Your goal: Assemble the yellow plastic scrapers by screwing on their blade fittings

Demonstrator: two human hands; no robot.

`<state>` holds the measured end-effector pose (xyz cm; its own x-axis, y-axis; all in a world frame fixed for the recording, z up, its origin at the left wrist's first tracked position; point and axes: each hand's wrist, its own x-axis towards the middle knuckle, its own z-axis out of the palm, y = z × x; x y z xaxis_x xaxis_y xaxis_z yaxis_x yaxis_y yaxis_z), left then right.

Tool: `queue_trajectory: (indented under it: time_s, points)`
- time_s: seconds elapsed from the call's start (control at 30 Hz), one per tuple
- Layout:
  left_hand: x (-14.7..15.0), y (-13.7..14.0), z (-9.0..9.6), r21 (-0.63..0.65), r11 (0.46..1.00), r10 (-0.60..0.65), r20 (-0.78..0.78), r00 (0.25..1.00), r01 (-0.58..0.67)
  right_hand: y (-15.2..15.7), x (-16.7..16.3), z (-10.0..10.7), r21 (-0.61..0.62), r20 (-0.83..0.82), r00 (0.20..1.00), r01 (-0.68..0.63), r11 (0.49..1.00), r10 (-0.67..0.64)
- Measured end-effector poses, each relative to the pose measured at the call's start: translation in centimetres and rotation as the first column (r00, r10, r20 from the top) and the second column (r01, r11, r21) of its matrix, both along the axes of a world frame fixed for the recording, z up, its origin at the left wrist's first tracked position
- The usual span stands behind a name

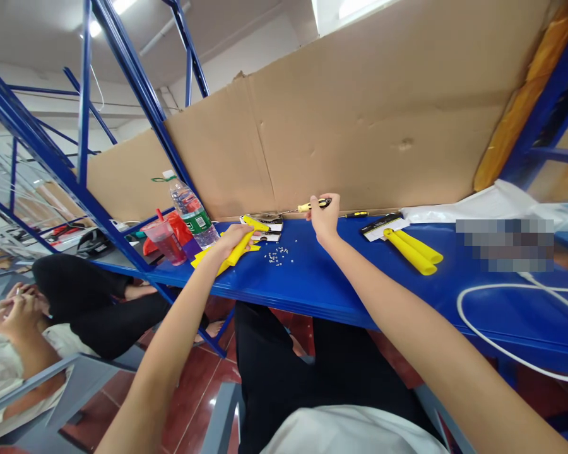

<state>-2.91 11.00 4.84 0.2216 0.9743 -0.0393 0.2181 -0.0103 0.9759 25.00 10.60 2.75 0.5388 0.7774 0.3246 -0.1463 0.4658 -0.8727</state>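
Observation:
My right hand [324, 217] is closed around the yellow-and-black handle of a screwdriver [307, 207]. Its thin shaft points left, toward the cardboard wall's foot. My left hand [236, 239] grips a yellow tube-shaped piece [239, 253], whose exact kind I cannot make out. More yellow pieces [199, 258] lie under that hand, partly hidden by it. Just behind it is a black-and-white card or packet [274, 228]. Several small screws or similar metal bits [277, 255] are scattered on the blue tabletop [303, 271] between my hands.
A water bottle [196, 217] and a red-strawed cup [168, 243] stand left. Two yellow tubes [411, 251] with a black-and-white packet [383, 227] lie right, near a white cable [464, 315]. Cardboard [360, 126] walls the back. Another person [23, 340] sits left.

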Motion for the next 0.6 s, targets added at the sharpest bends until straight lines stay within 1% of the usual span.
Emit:
queue_trajectory:
  time_s: [0.07,0.17,0.33,0.43,0.5,0.57,0.6]
  points:
    - [-0.7,0.9,0.7,-0.079,0.996,-0.038,-0.018,0.999,0.036,0.0,-0.3,-0.2,-0.002,-0.001,1.0,-0.009,1.0,0.009]
    - [-1.1,2.0,1.4,-0.15,0.986,-0.081,-0.051,0.995,0.073,-0.1,-0.5,-0.4,-0.008,0.016,1.0,-0.02,1.0,0.021]
    - [-1.1,3.2,2.0,-0.196,0.978,-0.093,-0.137,0.986,0.065,0.0,-0.4,-0.6,-0.03,0.047,0.999,-0.024,0.999,0.025]
    - [-1.4,3.7,2.7,-0.17,0.985,-0.061,-0.206,0.977,0.025,0.0,-0.4,-0.6,-0.045,0.066,0.997,-0.024,0.999,0.027]
    - [-1.9,4.1,3.3,-0.118,0.993,-0.017,-0.259,0.966,-0.014,-0.1,-0.4,-0.5,-0.047,0.063,0.998,-0.023,0.999,0.026]
    - [-2.7,4.3,3.8,-0.037,0.997,0.053,-0.339,0.939,-0.07,-0.1,-0.4,-0.3,-0.043,0.009,0.999,-0.039,0.998,0.039]
    - [-3.1,4.3,4.0,0.008,0.995,0.095,-0.385,0.918,-0.099,-0.1,-0.3,-0.3,-0.037,-0.049,0.997,-0.067,0.997,0.065]
